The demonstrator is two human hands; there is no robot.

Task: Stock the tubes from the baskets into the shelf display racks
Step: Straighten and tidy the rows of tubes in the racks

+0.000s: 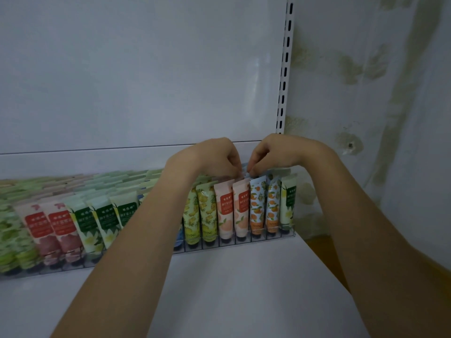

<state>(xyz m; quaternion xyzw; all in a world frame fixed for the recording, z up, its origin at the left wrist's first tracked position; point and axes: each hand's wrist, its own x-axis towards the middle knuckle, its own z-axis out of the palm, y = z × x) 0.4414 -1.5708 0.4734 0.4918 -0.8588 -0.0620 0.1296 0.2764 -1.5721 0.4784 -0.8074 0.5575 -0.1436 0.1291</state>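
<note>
Mid-slotting, pinching a pale blue plastic tube (245, 170) with left hand (218, 157) and right hand (275, 152), just under the knuckles above the clear acrylic divider rack (268, 237); next, probably press down, release.

A rack (258, 240) is set on the shelf (231, 289) and is stretched from 9 o'clock, where it is cut by the frame edge, to 1 o'clock. In its compartments the tubes (225, 211) are stood upright with caps down, in files one behind another. Behind the rack, at 12 o'clock, the back panel (146, 69) is placed. A slotted upright (284, 69) is fixed along its edge at 1 o'clock, and a wall (390, 93) is found beyond, at 2 o'clock. Over the rear rows, near the rack's 1 o'clock end, the left hand (214, 154) and the right hand (275, 150) are held side by side, nearly touching. A tube top is pinched by the right hand.
</note>
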